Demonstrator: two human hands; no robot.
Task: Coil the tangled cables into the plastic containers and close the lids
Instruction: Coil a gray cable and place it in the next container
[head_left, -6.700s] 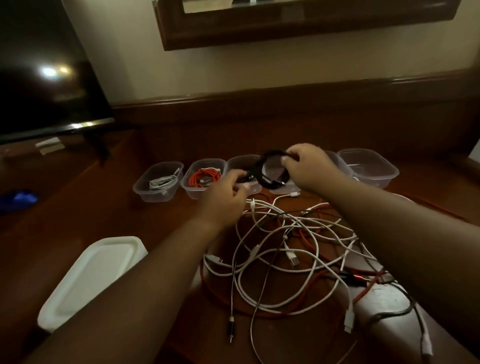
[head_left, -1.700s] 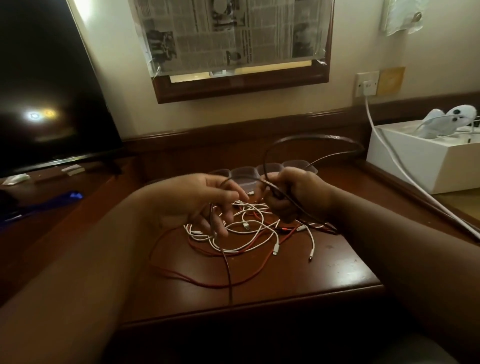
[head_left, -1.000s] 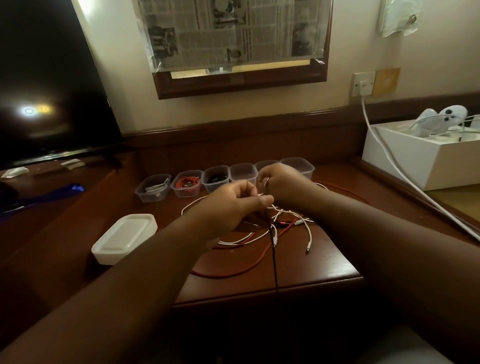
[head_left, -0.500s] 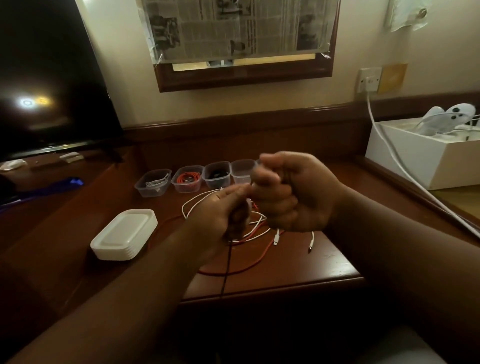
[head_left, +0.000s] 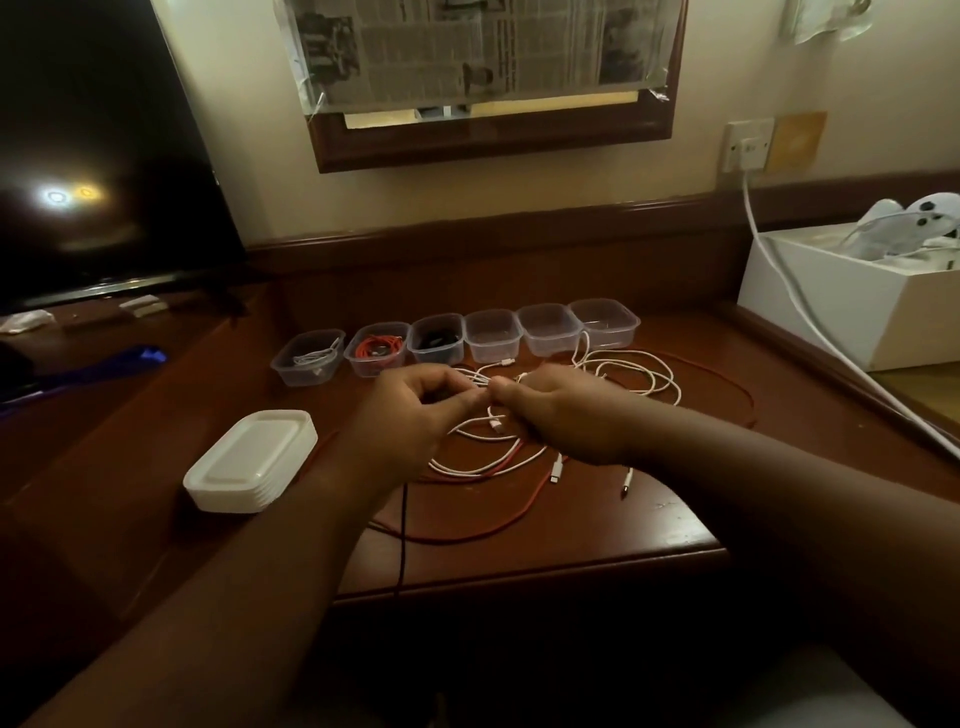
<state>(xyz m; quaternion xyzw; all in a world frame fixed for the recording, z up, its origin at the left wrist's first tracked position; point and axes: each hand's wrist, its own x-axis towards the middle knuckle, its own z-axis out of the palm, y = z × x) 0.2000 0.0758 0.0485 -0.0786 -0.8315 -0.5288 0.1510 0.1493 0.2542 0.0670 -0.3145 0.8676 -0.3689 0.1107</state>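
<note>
Dark wood tabletop (head_left: 597, 525) fills the near view, its front edge dropping into shadow where nothing can be made out. A thin dark cable (head_left: 402, 535) hangs over that edge and runs up behind the left hand (head_left: 410, 421); its top end is hidden. Left of the arms lies a stack of white lids (head_left: 252, 460). Both hands meet over the tangle, fingers curled; the left grip pinches a white cable (head_left: 631, 374) at the fingertips, and the right hand (head_left: 561, 415) pinches there too, though which strand it holds is hard to tell. White loops spread under and to the right of the hands, with a red cable (head_left: 727, 387) arcing round them. Beyond stands a row of six open containers (head_left: 493, 338): the left three hold white, red and black coils, the right three look empty. A TV (head_left: 98, 156), a white box (head_left: 852, 296) and a newspaper-covered frame (head_left: 488, 83) stand behind.
</note>
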